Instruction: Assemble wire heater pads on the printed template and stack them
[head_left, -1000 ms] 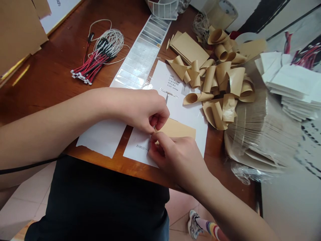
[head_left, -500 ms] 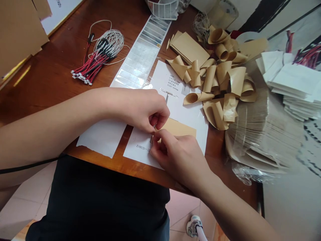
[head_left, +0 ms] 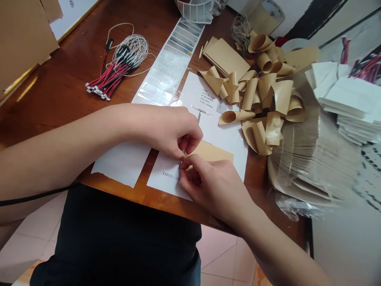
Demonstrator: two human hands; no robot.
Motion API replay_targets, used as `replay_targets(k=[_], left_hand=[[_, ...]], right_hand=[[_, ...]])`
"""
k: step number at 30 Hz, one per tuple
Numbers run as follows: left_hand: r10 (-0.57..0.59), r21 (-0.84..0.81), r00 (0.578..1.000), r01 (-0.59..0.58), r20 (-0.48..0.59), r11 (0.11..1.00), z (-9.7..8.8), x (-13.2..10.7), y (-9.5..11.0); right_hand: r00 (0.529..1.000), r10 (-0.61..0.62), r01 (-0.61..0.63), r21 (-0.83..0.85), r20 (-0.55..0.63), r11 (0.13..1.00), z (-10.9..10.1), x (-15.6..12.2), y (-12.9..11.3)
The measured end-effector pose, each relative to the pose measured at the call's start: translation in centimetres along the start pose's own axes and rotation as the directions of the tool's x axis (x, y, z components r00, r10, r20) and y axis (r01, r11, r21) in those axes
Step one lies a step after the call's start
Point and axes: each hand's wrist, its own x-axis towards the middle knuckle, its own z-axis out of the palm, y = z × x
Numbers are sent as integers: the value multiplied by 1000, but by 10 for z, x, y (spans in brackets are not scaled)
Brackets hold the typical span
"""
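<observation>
A flat piece of brown kraft paper lies on a printed white sheet near the table's front edge. My left hand is closed in a pinch at the paper's left end, thumb and forefinger pressed together. Just below and right of it, my right hand also pinches that end, its fingertips almost touching the left ones. Between the fingertips a small dark line shows; what it is I cannot make out. Part of the brown paper and some of the sheet's print are covered by my hands.
Rolled brown papers are heaped right of the sheet, beside a flat stack of brown paper. A bundle of red, black and white wires lies back left. A silver label strip runs behind my left arm. White papers are piled far right.
Both hands keep their pinch at the paper's left end, with hardly any finger movement. The view has shifted very slightly, and a shoe on the floor is no longer seen.
</observation>
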Motion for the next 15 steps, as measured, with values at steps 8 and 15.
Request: replay_targets(k=[8, 15], left_hand=[[26, -9, 1000, -26, -18, 1000, 1, -1, -2], [8, -27, 1000, -9, -15, 1000, 1, -1, -1]], right_hand=[[1000, -11, 10, -103, -15, 995, 4, -1, -2], [997, -64, 52, -239, -41, 970, 7, -4, -5]])
